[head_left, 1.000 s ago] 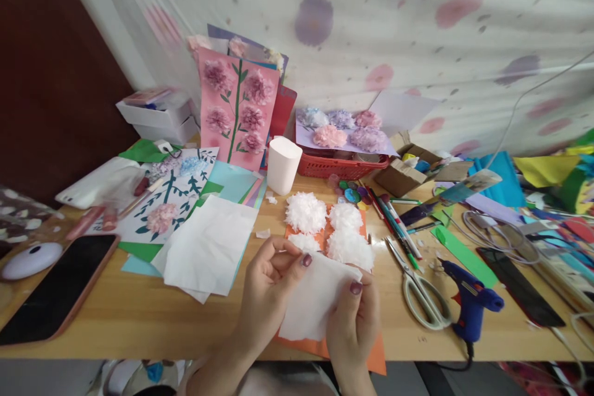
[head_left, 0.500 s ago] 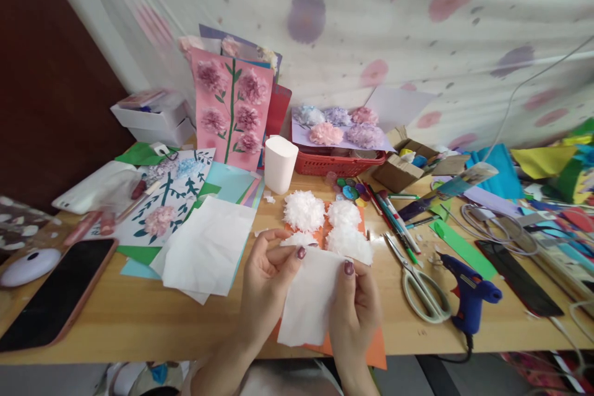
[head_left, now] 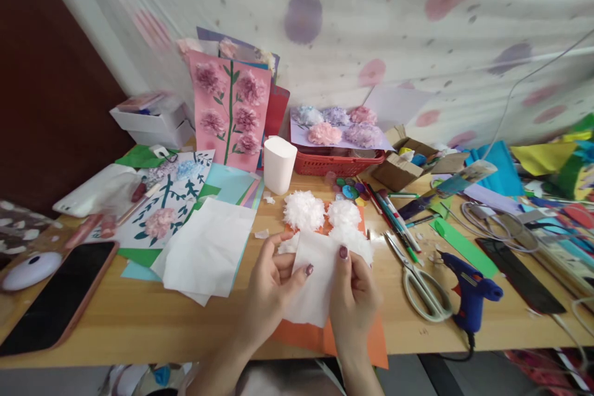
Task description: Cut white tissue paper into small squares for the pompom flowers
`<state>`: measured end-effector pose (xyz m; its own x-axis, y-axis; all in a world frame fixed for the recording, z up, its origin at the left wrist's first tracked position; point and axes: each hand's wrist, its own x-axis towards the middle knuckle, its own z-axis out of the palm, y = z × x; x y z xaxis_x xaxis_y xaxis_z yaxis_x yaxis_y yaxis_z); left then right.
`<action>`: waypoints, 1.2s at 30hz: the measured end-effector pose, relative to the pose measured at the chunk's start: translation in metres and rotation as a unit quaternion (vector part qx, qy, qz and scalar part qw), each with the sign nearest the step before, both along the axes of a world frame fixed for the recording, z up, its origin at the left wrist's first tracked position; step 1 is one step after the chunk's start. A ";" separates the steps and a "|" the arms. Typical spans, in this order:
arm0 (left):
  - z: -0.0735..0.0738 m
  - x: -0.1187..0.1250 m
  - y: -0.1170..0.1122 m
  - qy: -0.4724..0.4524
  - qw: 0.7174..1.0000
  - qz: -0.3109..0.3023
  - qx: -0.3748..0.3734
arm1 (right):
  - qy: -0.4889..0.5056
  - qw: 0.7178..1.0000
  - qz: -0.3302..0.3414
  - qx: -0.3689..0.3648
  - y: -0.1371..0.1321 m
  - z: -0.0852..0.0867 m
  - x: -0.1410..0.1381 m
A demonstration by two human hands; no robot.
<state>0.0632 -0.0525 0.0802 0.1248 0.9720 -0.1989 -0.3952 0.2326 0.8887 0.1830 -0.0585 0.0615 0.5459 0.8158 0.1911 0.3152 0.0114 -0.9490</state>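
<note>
A white tissue paper sheet (head_left: 315,278) is held up between my two hands, over an orange sheet (head_left: 301,335) on the table. My left hand (head_left: 273,284) pinches its left side, thumb in front and fingers behind. On the right edge, my right hand (head_left: 353,288) grips it between thumb and curled fingers. Just beyond the hands, fluffy white paper flowers lie on the orange sheet: one at the back left (head_left: 304,210), another at the back right (head_left: 343,215). The nearer flowers are partly hidden by the tissue and my fingers.
Scissors (head_left: 420,288) and a blue glue gun (head_left: 473,291) lie to the right, beside several pens (head_left: 394,216). A stack of white tissue (head_left: 208,247) and a phone (head_left: 60,294) are on the left. Behind stand a white cup (head_left: 279,167) and a red basket (head_left: 325,163).
The tissue has been raised slightly and tilted, its lower edge now higher. My left thumb has slid lower on it, while the right thumb has moved up a little.
</note>
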 end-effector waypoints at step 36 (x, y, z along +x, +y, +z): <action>-0.012 -0.002 0.007 0.046 0.994 0.031 0.093 | -0.090 0.991 0.097 -0.010 0.012 -0.004 0.009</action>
